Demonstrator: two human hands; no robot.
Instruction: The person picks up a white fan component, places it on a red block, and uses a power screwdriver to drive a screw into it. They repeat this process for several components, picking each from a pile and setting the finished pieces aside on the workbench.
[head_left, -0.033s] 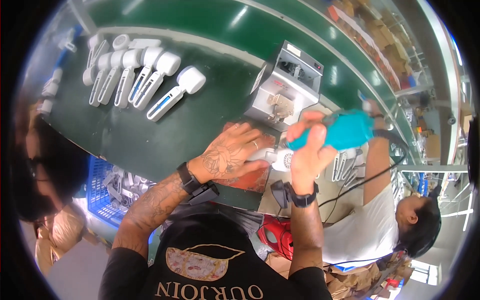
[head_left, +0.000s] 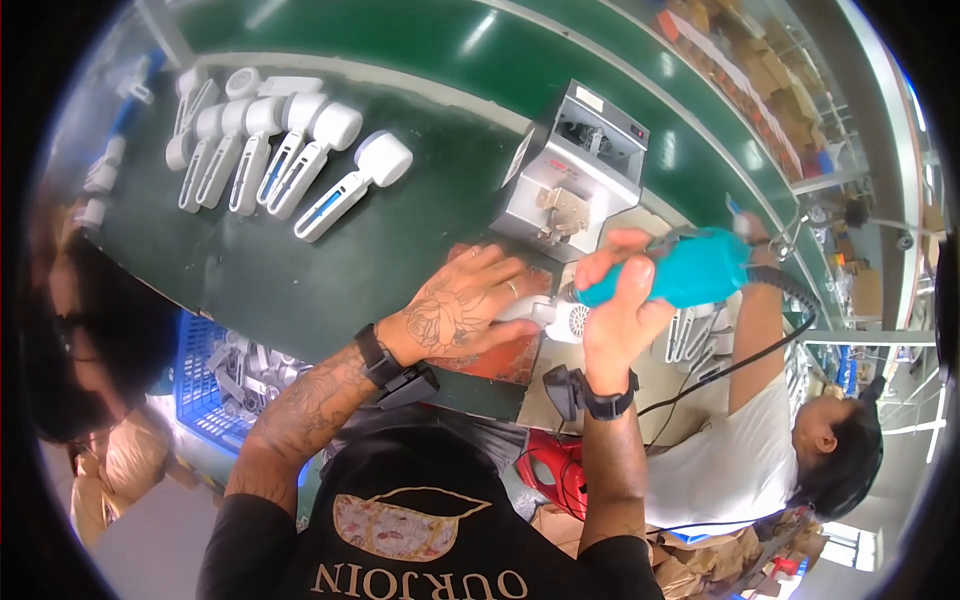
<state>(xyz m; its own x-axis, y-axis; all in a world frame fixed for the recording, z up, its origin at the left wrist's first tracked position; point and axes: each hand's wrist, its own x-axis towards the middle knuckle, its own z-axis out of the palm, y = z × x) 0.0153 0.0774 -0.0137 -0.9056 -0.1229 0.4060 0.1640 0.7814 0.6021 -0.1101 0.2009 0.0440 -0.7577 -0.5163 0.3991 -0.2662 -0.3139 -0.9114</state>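
Observation:
My left hand [head_left: 465, 305] is closed over the body of a white handheld fan [head_left: 571, 322], pressing it against a worn reddish mat [head_left: 490, 362] on the bench. The fan's round grille shows just right of my fingers, while its handle is mostly hidden under them. In my right hand [head_left: 625, 310] is a teal electric screwdriver [head_left: 690, 268], gripped around its front end and lying nearly level. Its tip is close to the fan's head; whether they touch, I cannot tell. A dark coiled cord [head_left: 785, 283] runs from the screwdriver's back end.
Beyond my hands stands a metal screw feeder [head_left: 575, 175]. Several white handheld fans [head_left: 315, 150] lie in a row at the back left. A blue basket [head_left: 200, 385] of parts sits at the left. To the right, a co-worker [head_left: 725, 440] reaches in beside more white parts [head_left: 690, 335].
The screwdriver's back end has shifted very slightly, and its outline is sharper now. My left hand and the fan stay in place.

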